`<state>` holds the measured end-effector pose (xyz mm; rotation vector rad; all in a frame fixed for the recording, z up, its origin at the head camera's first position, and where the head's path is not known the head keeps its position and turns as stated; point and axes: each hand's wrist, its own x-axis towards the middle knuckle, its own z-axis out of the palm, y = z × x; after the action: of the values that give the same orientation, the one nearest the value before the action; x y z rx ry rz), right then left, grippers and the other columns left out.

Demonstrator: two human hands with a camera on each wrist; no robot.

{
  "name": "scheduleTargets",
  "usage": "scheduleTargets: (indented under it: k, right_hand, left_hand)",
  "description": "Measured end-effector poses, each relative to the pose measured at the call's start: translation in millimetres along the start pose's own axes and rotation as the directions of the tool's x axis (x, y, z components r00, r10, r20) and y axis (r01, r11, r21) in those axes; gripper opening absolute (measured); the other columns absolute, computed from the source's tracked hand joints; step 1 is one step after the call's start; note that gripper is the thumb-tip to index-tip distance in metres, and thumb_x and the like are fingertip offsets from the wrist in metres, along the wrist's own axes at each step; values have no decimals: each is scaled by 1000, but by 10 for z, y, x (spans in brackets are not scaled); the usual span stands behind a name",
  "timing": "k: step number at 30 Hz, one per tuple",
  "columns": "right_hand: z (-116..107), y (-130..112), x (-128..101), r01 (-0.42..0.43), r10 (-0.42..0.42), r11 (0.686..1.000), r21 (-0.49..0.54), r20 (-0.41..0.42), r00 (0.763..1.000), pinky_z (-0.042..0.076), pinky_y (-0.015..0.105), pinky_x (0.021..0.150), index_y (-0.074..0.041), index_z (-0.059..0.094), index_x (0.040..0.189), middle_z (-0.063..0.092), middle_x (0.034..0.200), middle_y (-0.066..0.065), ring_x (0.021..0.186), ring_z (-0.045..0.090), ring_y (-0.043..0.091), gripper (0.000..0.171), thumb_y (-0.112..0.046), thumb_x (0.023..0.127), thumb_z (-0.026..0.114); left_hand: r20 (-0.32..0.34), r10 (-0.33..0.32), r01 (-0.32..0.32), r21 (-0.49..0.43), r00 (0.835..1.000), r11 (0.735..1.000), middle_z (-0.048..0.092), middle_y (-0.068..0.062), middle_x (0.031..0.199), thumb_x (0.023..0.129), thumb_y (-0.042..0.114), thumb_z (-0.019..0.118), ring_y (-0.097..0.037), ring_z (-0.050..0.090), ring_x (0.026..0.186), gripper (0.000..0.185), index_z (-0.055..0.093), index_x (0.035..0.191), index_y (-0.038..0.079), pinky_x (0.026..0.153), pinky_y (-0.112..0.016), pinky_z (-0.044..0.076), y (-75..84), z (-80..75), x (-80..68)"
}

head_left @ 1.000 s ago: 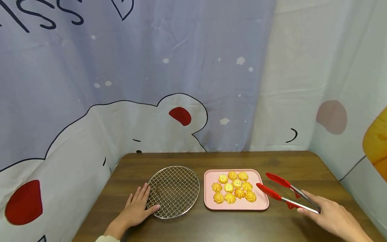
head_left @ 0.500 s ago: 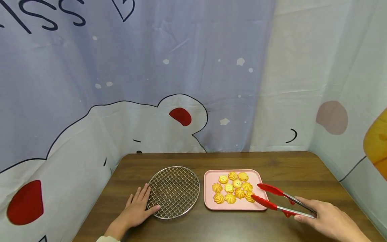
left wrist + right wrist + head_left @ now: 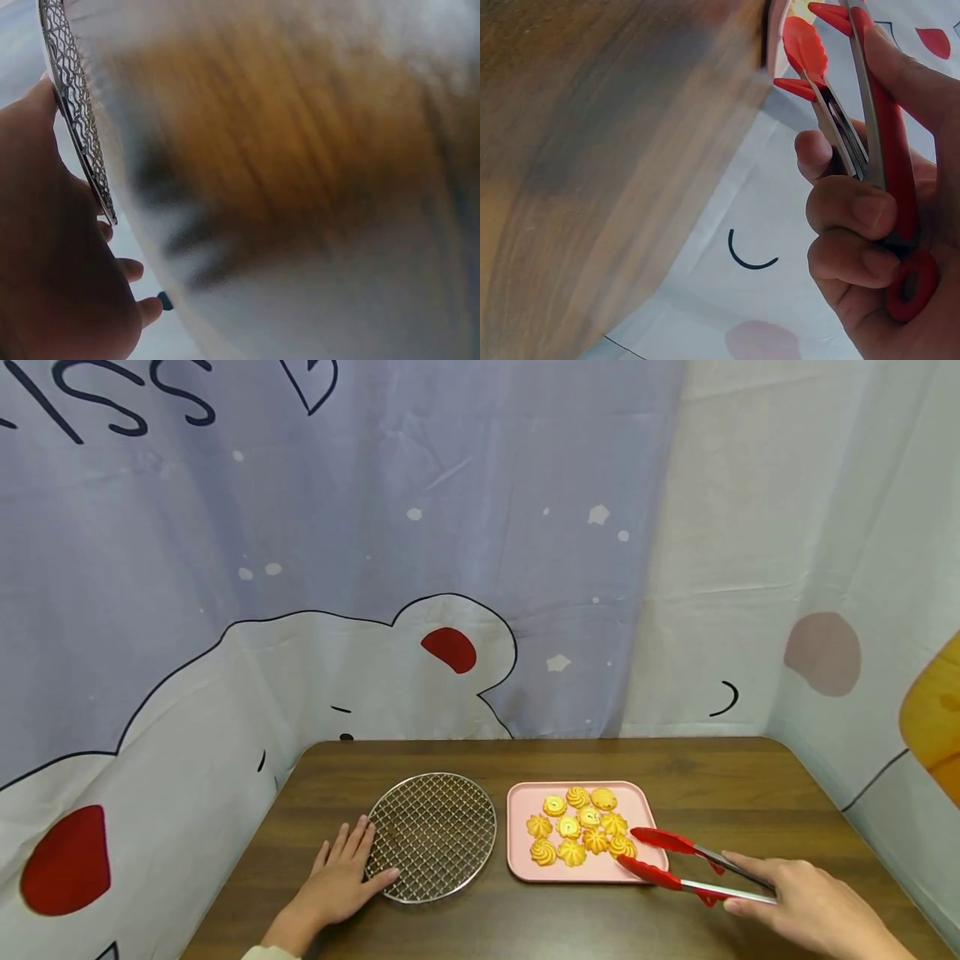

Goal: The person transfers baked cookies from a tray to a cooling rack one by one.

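A round wire mesh rack (image 3: 435,839) lies on the table at left of centre. My left hand (image 3: 337,878) rests at its left edge, fingers straight and spread, thumb over the lower rim. In the left wrist view the rack (image 3: 73,105) rises beside the fingers. My right hand (image 3: 806,902) grips a pair of tongs (image 3: 693,885) with red tips and metal arms. The tongs' tips are apart, over the right edge of the pink tray (image 3: 517,860), around the lower right swirl cookie (image 3: 621,847). Fingers curl round the red and metal handle (image 3: 896,165) in the right wrist view.
Several piped yellow cookies (image 3: 572,852) lie in rows on the tray. The brown wooden table (image 3: 480,927) has a gap between rack and tray. A printed curtain (image 3: 555,568) hangs behind the table's back edge and along both sides.
My right hand has moved left with the tongs, bringing their tips from beside the tray to over its right edge by the cookie. The left hand and the rack have stayed put.
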<state>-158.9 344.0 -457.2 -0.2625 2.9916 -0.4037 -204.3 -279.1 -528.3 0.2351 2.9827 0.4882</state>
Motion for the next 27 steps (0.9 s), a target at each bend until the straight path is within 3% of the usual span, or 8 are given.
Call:
scheduleTargets:
  k: [6,14,27]
  right_hand:
    - [-16,-48,-5,30,-31,999,-24,-39,999,52,41,61,-26,68,134,73,110,-2,90,66,16,72,-72,78,70]
    - [-25,-82,7,41,-44,998,-43,-68,997,51,42,60,-27,69,132,74,109,-3,90,68,17,71,-72,78,70]
    - [-92,-126,61,41,-45,997,-59,-65,997,48,40,57,-29,71,129,75,108,-4,87,66,16,69,-72,75,73]
  left_hand:
    - [-41,25,-25,0,999,1000,19,-24,166,97,63,53,-53,14,150,92,29,157,-3,114,-76,7,17,6,-4]
    - [-76,24,-22,25,997,999,21,-19,167,96,70,48,-50,15,151,95,30,158,1,115,-73,9,-40,86,15]
    - [-19,-6,6,33,1000,999,17,-20,167,96,69,49,-50,11,152,96,27,159,1,116,-73,6,20,18,-6]
